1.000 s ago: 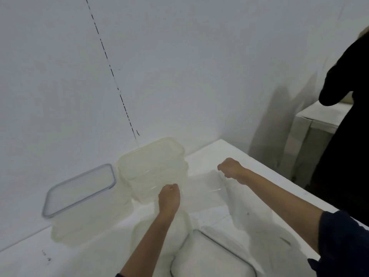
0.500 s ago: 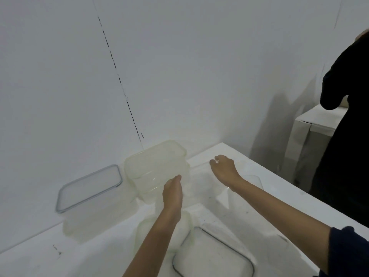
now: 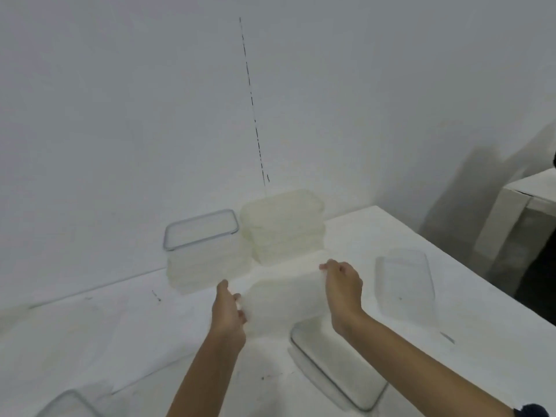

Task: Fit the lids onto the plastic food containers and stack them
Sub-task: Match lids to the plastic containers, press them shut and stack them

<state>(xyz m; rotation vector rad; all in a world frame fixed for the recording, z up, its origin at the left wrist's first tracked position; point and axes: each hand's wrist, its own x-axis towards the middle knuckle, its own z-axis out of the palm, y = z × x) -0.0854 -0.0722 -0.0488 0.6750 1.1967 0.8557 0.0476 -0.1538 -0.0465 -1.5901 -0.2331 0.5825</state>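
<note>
Seen from the head camera, the person is holding a clear container (image 3: 285, 302) between both hands, just above the white table (image 3: 90, 341) and in front of two stacks. The left hand (image 3: 228, 314) is curling its fingers round the container's left wall. The right hand (image 3: 343, 290) is gripping the right wall, fingers bent over the edge. The container is blurring into the tabletop, so I cannot tell whether it is touching down.

It is looking light and thin-walled, probably slick and a little flexible. The short walls close under the rim seem the stiffest places to grip.

A grey-rimmed lid (image 3: 337, 365) is lying flat on the table under the right forearm. Another clear tub (image 3: 403, 281) is sitting well apart to the right. At the back, a lidded stack (image 3: 204, 251) is standing just beside a yellowish stack (image 3: 282, 227), both near the pale wall (image 3: 120, 115), which has a thin dashed mark running down it. Part of another grey-rimmed piece (image 3: 66, 404) is showing at the bottom left, and a second white surface (image 3: 529, 194) at the far right.
</note>
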